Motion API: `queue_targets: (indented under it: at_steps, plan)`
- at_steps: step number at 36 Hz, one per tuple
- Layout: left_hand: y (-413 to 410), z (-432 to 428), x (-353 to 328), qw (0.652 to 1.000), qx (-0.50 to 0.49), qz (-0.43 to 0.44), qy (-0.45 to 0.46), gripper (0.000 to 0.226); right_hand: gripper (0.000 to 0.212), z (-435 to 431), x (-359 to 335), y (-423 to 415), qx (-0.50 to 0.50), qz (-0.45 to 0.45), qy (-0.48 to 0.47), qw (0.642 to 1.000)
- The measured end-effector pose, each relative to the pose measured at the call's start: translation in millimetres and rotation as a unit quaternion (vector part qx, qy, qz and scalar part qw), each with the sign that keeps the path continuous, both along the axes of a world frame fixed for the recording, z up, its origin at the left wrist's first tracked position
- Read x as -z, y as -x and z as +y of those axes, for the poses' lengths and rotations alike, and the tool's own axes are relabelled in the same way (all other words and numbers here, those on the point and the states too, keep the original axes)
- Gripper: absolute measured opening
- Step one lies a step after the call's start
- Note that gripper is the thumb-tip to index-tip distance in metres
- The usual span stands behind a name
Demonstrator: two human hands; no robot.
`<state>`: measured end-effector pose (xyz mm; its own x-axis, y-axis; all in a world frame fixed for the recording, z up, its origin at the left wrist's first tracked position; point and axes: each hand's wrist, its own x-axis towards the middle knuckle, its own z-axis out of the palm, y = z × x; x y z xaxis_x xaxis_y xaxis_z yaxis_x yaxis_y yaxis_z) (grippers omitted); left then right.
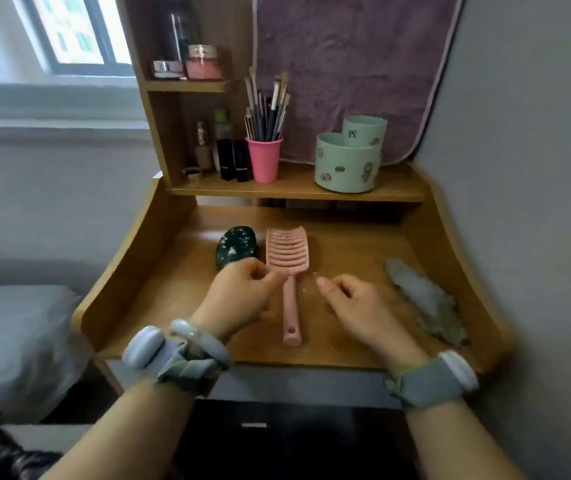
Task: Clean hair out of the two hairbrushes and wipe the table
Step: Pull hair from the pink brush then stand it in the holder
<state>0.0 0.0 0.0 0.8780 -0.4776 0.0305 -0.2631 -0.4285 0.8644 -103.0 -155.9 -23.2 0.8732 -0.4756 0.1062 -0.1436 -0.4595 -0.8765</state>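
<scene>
A pink vented hairbrush (287,258) lies on the wooden table (346,244), handle toward me. A dark speckled hairbrush (236,247) lies just left of it, its near end hidden behind my left hand (242,296). My left hand hovers at the left of the pink handle with fingers curled, thumb and forefinger pinched together. My right hand (353,306) is to the right of the handle, fingers loosely curled, forefinger pointing at the brush. I cannot make out whether either hand holds hair. A crumpled grey cloth (426,301) lies at the table's right.
A raised shelf at the back holds a pink cup of makeup brushes (264,157), two mint green tubs (348,161) and small bottles (223,150). A purple towel (346,64) hangs behind. The table has raised side walls; a bed (10,334) is at left.
</scene>
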Motion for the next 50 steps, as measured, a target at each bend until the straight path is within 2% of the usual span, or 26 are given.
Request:
queue_targets:
  at_steps: [3, 5, 11, 16, 19, 31, 40, 45, 50]
  plan:
    - [7, -7, 11, 0.996, 0.016, -0.011, -0.086, 0.022, 0.021, -1, 9, 5, 0.083, -0.039, -0.012, 0.996]
    - [17, -9, 15, 0.994, 0.014, -0.013, -0.104, 0.024, 0.020, 1, 12, 15, 0.113, -0.071, -0.022, 0.991]
    - [16, -27, 21, 0.985, -0.018, -0.024, -0.167, 0.057, 0.020, 4, 14, 14, 0.099, -0.079, -0.013, 0.992]
    - [12, -28, 21, 0.977, -0.022, -0.011, -0.214, 0.034, 0.024, 0, 19, 17, 0.133, -0.097, -0.060, 0.985]
    - [10, -22, 26, 0.981, -0.027, 0.000, -0.190, 0.021, 0.020, -1, 21, 17, 0.135, -0.106, -0.079, 0.982]
    - [11, 0, 34, 0.998, 0.002, -0.029, -0.062, 0.022, 0.020, -5, 24, 14, 0.124, -0.139, -0.126, 0.974]
    - [12, 8, 35, 0.999, 0.041, -0.021, 0.016, 0.009, 0.019, -9, 28, 13, 0.134, -0.137, -0.153, 0.970]
    - [7, 13, 33, 0.996, 0.076, 0.017, 0.053, 0.006, 0.019, -9, 26, 14, 0.127, -0.144, -0.136, 0.972]
    - [7, 18, 32, 0.983, 0.093, 0.085, 0.136, 0.016, 0.016, -10, 20, 13, 0.117, -0.147, -0.110, 0.976]
